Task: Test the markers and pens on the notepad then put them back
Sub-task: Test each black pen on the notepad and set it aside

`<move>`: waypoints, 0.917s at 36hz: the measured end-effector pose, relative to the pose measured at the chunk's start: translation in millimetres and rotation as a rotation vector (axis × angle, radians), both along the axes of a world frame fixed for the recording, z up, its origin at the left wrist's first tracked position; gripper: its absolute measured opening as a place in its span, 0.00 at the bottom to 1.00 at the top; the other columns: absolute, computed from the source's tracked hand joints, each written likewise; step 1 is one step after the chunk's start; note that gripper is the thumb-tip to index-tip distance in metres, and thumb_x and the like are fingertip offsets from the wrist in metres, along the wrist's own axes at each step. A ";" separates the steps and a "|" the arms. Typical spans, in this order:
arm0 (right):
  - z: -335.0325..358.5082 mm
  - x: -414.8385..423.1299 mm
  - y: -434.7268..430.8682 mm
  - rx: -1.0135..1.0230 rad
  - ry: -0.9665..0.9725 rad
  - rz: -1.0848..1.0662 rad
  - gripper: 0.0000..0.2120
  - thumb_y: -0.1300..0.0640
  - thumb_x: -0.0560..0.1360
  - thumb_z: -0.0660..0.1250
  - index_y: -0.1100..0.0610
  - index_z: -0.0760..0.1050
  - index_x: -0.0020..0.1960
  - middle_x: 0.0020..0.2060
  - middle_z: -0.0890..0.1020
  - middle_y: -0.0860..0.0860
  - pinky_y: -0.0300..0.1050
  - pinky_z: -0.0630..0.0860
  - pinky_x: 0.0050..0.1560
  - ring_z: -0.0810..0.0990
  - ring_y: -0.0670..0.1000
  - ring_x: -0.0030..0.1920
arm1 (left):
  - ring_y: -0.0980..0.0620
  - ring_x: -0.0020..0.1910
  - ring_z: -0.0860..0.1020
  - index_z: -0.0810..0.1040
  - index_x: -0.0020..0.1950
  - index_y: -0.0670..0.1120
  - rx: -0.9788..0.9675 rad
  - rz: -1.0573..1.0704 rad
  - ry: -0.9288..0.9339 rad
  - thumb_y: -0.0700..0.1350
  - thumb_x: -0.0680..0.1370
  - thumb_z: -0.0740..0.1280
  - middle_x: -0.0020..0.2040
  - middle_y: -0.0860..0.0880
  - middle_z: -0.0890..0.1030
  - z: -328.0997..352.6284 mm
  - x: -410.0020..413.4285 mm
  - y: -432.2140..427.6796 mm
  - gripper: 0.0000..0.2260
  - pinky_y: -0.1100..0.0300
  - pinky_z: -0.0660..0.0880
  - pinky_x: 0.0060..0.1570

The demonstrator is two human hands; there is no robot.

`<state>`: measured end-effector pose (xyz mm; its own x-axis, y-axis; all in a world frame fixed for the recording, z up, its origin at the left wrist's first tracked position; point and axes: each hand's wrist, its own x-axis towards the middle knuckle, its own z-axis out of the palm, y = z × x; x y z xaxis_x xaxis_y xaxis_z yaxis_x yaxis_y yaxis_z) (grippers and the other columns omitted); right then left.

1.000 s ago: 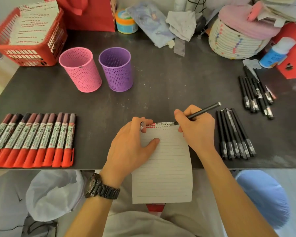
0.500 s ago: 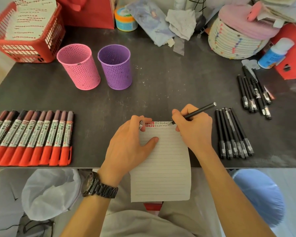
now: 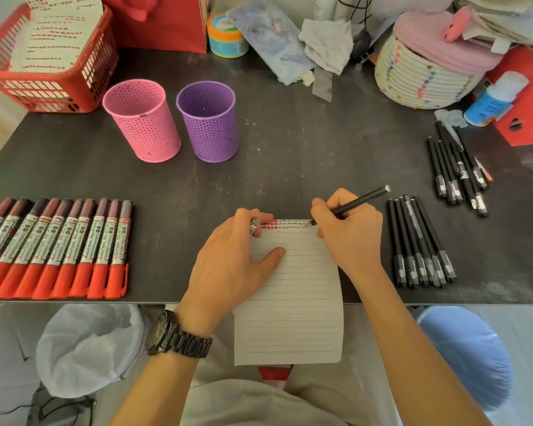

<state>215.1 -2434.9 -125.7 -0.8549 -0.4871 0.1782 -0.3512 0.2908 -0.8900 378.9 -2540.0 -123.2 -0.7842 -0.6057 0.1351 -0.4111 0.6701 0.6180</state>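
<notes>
Since a second ago we see almost nothing shifted: both hands sit where they were on the pad (image 3: 290,302), and the pen (image 3: 360,199) tip has hardly crept along the top line.

The right hand (image 3: 348,238) pinches the pen low on its barrel, thumb and forefinger closed round it, the other fingers curled beneath and the heel of the hand resting on the pad's right edge. The pen's tip touches the paper at the top right corner, at the end of a row of small black scribbles that follows some red blots. Its long axis runs on a diagonal: tip down and to the left, blunt end up, to the right and away from us, clear of the hand.

The left hand (image 3: 231,265) lies on the pad's upper left, thumb spread flat across the ruled lines, fingers bent at the top edge round a small cap (image 3: 253,226), of which we see only a sliver.

The pad lies lengthwise at the near edge of the table (image 3: 290,149), its lower half hanging over.

Just right of the writing hand lies a row of black pens (image 3: 419,241), caps toward us; a second bunch (image 3: 456,173) lies farther back. At the left, red markers (image 3: 56,247) lie side by side. A pink cup (image 3: 142,121) and a purple cup (image 3: 208,123) stand upright behind.
</notes>
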 end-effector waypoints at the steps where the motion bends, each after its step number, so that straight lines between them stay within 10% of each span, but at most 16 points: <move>1: -0.1 -0.1 0.3 0.000 0.000 -0.001 0.15 0.55 0.76 0.70 0.59 0.73 0.34 0.24 0.79 0.52 0.28 0.70 0.29 0.78 0.40 0.24 | 0.57 0.64 0.74 0.57 0.46 0.59 0.000 -0.001 0.000 0.61 0.73 0.68 0.65 0.64 0.75 -0.1 0.0 0.1 0.19 0.59 0.72 0.51; 33: 15.4 4.1 5.0 -0.167 -0.122 -0.072 0.18 0.47 0.82 0.64 0.56 0.75 0.38 0.25 0.79 0.51 0.35 0.71 0.30 0.76 0.46 0.24 | 0.58 0.61 0.74 0.59 0.47 0.61 -0.005 0.005 -0.019 0.64 0.72 0.68 0.66 0.65 0.73 0.1 1.5 0.2 0.19 0.62 0.70 0.51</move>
<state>219.2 -2429.9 -110.3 -0.9067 -0.3962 0.1448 -0.2220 0.1562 -0.9625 380.4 -2539.8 -123.1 -0.7837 -0.6087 0.1235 -0.4256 0.6712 0.6069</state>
